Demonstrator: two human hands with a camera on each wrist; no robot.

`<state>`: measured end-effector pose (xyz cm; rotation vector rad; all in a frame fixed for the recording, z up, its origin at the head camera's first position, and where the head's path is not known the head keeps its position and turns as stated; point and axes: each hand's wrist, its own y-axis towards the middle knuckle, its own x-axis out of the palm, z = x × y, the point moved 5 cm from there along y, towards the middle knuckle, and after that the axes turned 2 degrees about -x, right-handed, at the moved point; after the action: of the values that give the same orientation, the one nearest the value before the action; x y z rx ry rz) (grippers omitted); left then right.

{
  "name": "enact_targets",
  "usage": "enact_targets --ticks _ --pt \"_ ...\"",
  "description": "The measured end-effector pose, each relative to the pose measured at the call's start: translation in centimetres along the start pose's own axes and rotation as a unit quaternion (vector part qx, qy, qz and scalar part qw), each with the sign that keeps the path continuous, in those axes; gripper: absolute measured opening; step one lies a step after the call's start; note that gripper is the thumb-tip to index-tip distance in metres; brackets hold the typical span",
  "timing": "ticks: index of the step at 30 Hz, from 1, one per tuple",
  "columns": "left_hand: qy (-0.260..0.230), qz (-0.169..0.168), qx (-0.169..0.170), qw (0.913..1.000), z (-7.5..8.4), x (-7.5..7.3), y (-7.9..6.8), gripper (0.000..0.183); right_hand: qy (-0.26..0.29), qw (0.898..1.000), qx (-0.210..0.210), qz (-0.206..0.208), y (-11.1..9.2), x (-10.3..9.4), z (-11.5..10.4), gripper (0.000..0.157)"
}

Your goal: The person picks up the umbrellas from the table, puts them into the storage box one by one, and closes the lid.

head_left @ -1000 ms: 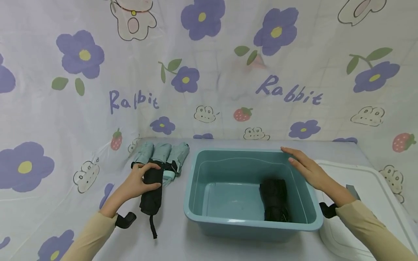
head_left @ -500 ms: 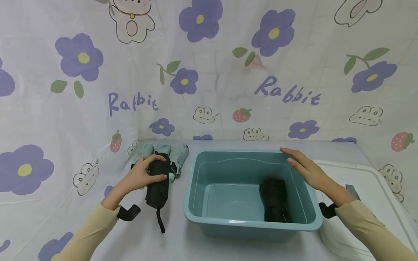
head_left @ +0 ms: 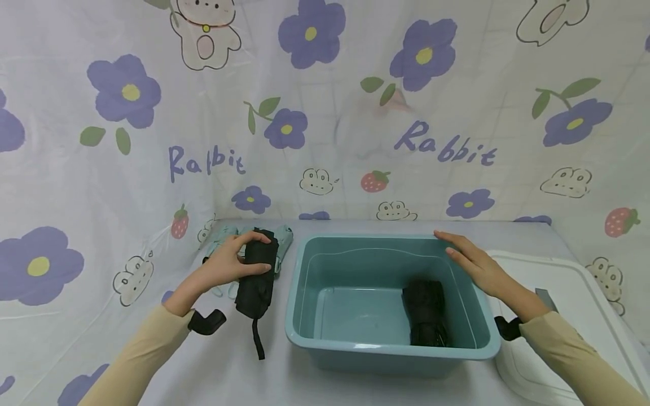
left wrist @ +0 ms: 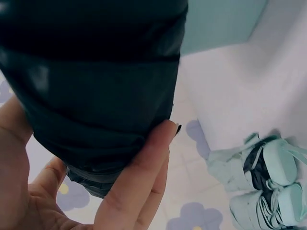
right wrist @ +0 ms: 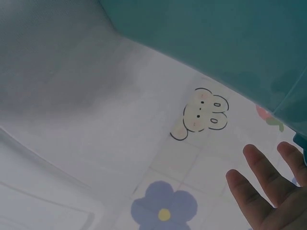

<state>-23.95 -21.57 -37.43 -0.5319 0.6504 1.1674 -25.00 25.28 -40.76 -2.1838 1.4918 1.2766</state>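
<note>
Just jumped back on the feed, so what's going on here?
A person's left grip holds what looks like a folded black umbrella, to the left of the blue-green tub. Pale green bundles lie on that side too, partly hidden behind it in the head view. The right grip rests at the tub's right rim, near the far corner. A dark bundle lies inside the tub, and a white lid lies to its right.

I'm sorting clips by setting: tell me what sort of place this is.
Perhaps a screened-off tabletop work area: flower-print sheeting behind, an open teal bin, and a white lid beside it.
</note>
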Motion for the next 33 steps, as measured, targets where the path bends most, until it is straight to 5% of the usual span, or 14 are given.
enact_targets --ticks 11,23,33 --pt "-0.003 -0.018 -0.003 0.9998 2.3 0.6 0.7 0.053 0.007 1.000 -0.005 0.001 -0.1 0.1 0.2 0.044" --pt "-0.133 -0.056 0.018 0.9894 4.5 1.8 1.3 0.051 0.006 1.000 0.002 -0.002 -0.1 0.2 0.2 0.045" --pt "-0.127 -0.045 0.017 0.9908 5.5 2.8 2.2 0.052 0.008 1.000 -0.008 -0.001 -0.1 0.0 0.1 0.044"
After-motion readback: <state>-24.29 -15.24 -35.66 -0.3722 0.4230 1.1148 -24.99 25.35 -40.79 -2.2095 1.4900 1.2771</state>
